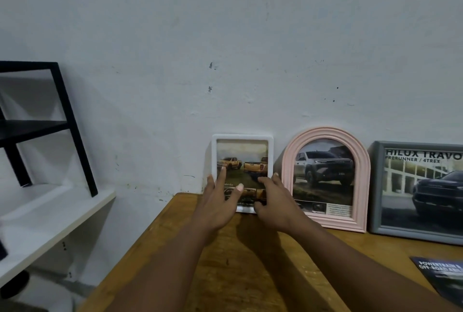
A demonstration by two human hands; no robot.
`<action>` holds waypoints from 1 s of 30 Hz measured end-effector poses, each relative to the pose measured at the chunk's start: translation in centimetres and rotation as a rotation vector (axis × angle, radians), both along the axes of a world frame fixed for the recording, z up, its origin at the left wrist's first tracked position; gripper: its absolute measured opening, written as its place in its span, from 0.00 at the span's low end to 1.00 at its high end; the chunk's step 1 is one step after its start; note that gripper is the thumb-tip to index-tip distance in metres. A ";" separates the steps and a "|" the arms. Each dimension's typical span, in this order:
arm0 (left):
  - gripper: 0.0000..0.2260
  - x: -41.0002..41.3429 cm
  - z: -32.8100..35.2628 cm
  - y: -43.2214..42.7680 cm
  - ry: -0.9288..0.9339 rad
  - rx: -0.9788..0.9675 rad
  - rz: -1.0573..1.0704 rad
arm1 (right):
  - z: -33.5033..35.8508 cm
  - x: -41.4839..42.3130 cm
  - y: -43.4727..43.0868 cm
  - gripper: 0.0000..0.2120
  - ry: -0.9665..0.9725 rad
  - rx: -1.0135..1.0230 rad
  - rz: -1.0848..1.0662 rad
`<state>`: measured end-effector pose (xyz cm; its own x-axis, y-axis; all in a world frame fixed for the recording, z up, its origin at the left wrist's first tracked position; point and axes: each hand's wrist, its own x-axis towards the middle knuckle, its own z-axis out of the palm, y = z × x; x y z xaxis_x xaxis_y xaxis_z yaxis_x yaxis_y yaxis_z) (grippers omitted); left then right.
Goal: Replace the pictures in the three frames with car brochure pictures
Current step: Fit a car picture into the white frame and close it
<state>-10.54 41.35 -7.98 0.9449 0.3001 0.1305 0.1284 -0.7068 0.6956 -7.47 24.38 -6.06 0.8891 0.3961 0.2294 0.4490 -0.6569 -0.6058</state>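
Three frames lean against the wall at the back of a wooden table. The white rectangular frame on the left shows yellow pickup trucks. My left hand lies with straight, spread fingers over its lower left part. My right hand is in front of its lower right corner, fingers relaxed and slightly bent. Whether either hand touches the frame I cannot tell. The pink arched frame in the middle holds a grey truck picture. At the right edge, the grey frame holds a dark truck picture with a printed title.
A dark car brochure lies on the table at the right edge. To the left of the table stands a white shelf carrying a black metal rack. The white wall rises directly behind the frames.
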 end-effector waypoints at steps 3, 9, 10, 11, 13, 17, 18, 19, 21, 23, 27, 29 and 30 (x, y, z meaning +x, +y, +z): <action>0.35 -1.2 0.5 -0.8 0.029 0.010 -0.009 | 1.0 -1.0 -1.2 0.31 0.006 -0.010 -0.018; 0.34 -4.5 1.8 -5.6 0.079 0.115 -0.101 | 2.8 -3.9 -6.6 0.24 0.025 -0.069 -0.044; 0.34 -5.2 2.0 -6.8 0.086 0.109 -0.130 | 3.0 -4.5 -7.7 0.24 0.031 -0.078 -0.046; 0.33 -5.7 2.0 -8.0 0.084 0.106 -0.157 | 3.1 -5.1 -9.0 0.24 0.032 -0.094 -0.047; 0.32 -6.9 2.2 -10.6 0.080 0.113 -0.204 | 3.5 -6.4 -11.6 0.23 0.029 -0.138 -0.054; 0.32 -8.9 2.0 -15.5 0.075 0.154 -0.296 | 3.8 -8.6 -16.9 0.22 0.025 -0.194 -0.146; 0.33 -9.3 1.9 -16.5 0.074 0.164 -0.316 | 3.7 -9.1 -18.3 0.22 0.026 -0.199 -0.166; 0.33 -9.6 1.8 -17.6 0.082 0.169 -0.334 | 3.6 -9.5 -19.6 0.23 0.032 -0.204 -0.184; 0.34 -10.0 1.8 -19.5 0.101 0.174 -0.371 | 3.4 -10.5 -22.0 0.22 0.051 -0.210 -0.215; 0.34 -10.3 1.7 -21.4 0.118 0.175 -0.408 | 3.1 -11.6 -24.3 0.21 0.060 -0.226 -0.230; 0.34 -11.2 1.0 -24.9 0.151 0.192 -0.500 | 2.2 -13.7 -27.9 0.17 0.112 -0.218 -0.209; 0.32 -11.6 0.3 -26.1 0.164 0.191 -0.542 | 1.7 -15.0 -29.0 0.16 0.142 -0.218 -0.162; 0.31 -11.9 -0.1 -26.5 0.168 0.190 -0.552 | 1.4 -15.6 -29.5 0.15 0.146 -0.219 -0.142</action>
